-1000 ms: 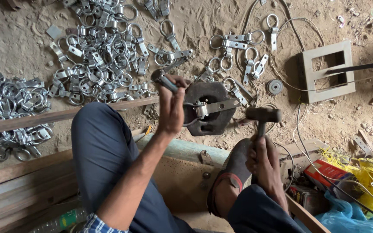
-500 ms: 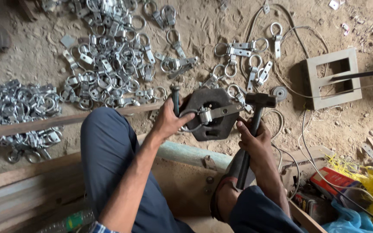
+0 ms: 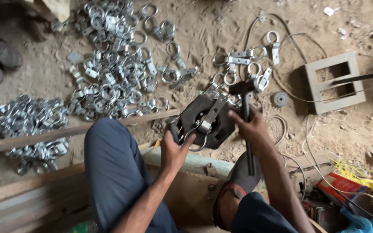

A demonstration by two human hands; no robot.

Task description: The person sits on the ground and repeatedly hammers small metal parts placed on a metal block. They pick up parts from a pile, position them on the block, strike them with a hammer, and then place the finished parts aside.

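Steel is what both hands grip here: the right hand [image 3: 251, 129] has its fingers [image 3: 237, 116] closed around the dark handle of a hammer [image 3: 244, 108], close under the head, and the left hand [image 3: 174, 149] has its fingers curled shut around a short dark punch [image 3: 173, 129], which it holds at the left edge of a dark metal block [image 3: 206, 122]. On this block lies a bright metal strap with a ring [image 3: 206, 125]. The step in hand seems to be the striking of this piece on the block; the hammer head stands over the upper right corner of the block, just above the strap's far end, so the person is probably between two blows or is aiming. The next move would call for a short, straight blow, with the left fingers kept away from the strap. The strap lies diagonally, its long axis from lower left to upper right; the ring end points toward the person and the flat end points away, toward the hammer head. The block sits on the sandy ground between the person's knees, beyond a pale green beam [image 3: 195, 162]. Farther out lie a heap of similar ring pieces [image 3: 113, 73], a second pile [image 3: 26, 121] at the left, a long wooden strip [image 3: 65, 131], and a grey rectangular frame [image 3: 333, 82] at the right.
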